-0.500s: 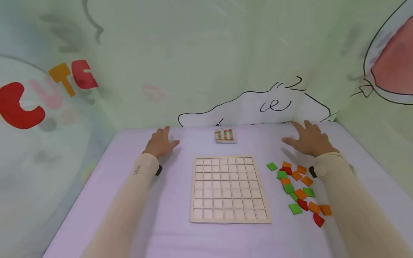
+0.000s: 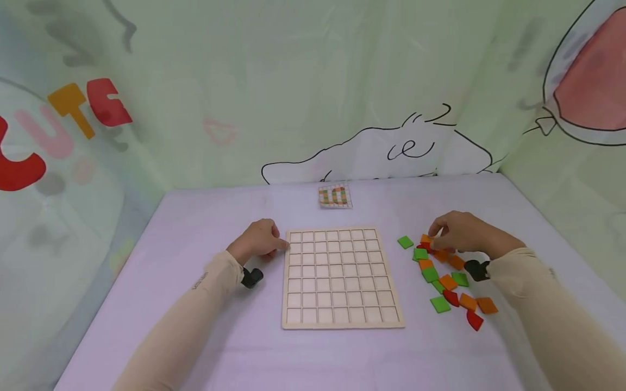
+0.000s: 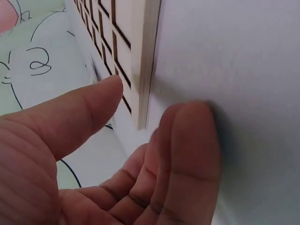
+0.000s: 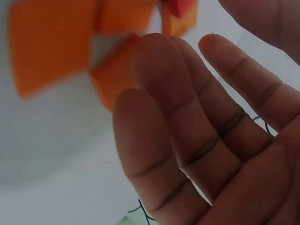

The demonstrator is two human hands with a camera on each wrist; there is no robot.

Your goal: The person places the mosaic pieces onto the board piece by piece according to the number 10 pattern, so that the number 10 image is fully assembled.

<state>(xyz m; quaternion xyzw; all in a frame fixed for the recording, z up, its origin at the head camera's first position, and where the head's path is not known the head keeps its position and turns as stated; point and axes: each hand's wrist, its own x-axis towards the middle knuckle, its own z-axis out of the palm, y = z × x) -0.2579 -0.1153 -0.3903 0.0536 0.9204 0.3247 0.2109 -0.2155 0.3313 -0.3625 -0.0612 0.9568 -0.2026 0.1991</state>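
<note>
Loose left hand (image 2: 258, 239) borders the pale wooden gridded board's (image 2: 342, 278) edge. Across open table (image 2: 403, 271), loose-fingered right hand (image 2: 463, 232) nears orange square tiles (image 4: 49, 47).

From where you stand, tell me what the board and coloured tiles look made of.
Board: likely wood, matte; its pale tan edge and brown grooves suggest it. Tiles: perhaps painted wood or plastic; evenly coloured, without strong shine, too blurred close up to settle.

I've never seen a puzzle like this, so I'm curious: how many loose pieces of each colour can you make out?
Green pieces: at least 6
Orange pieces: at least 7
Red pieces: at least 3
Total: at least 16; overlaps and the right hand may hide more.
</note>
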